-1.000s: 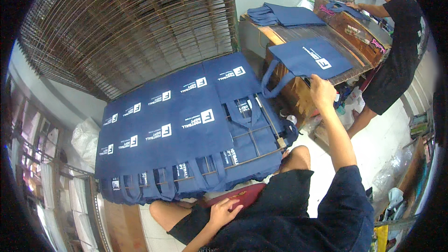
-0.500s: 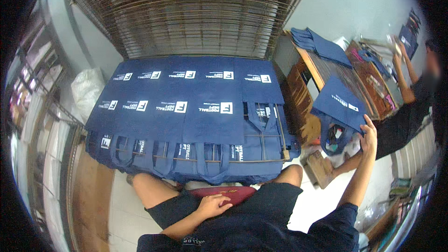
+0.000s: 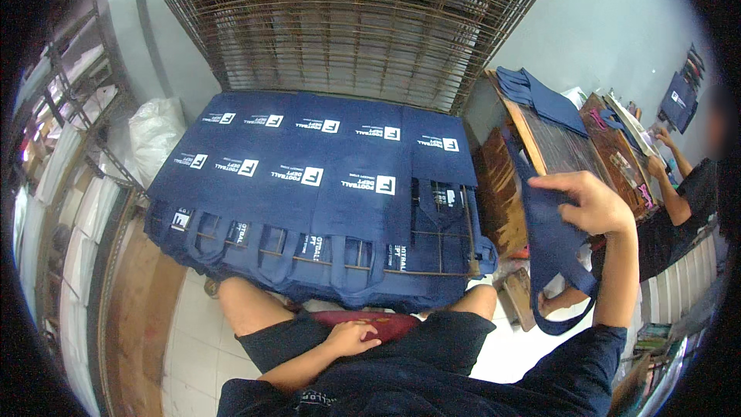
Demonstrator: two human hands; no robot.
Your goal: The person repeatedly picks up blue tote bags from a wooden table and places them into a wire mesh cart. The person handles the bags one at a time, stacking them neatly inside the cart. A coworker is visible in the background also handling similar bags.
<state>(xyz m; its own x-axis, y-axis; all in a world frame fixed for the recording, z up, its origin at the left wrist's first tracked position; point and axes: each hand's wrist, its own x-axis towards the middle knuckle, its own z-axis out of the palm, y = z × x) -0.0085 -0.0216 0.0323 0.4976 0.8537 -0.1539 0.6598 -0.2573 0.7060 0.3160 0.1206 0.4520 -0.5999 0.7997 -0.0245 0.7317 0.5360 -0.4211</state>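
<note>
My right hand (image 3: pixel 590 202) is raised to the right, its fingers closed on a navy fabric tote bag (image 3: pixel 546 235). The bag hangs nearly edge-on, its loop handle drooping below, and its print is not visible now. My left hand (image 3: pixel 353 338) rests on my lap by a dark red seat (image 3: pixel 395 324), fingers loosely stretched and holding nothing. Before me, navy tote bags (image 3: pixel 289 147) with white prints lie flat in two rows on a wire rack (image 3: pixel 440 272). Handles of several bags droop over its near edge. At the near right of the rack, bare wires show over bags beneath.
Raised wire racks (image 3: pixel 347 31) lean over the far side. To the right stands a wooden table (image 3: pixel 532 120) with folded navy bags (image 3: pixel 544 100). Another person (image 3: pixel 687 193) works beyond it. A white plastic sack (image 3: pixel 154 135) and loaded shelves (image 3: pixel 69 262) stand on the left.
My right hand has risen and moved inward with the bag, which has turned from showing its printed face to nearly edge-on. My left hand stays on my lap. The view has shifted slightly.
</note>
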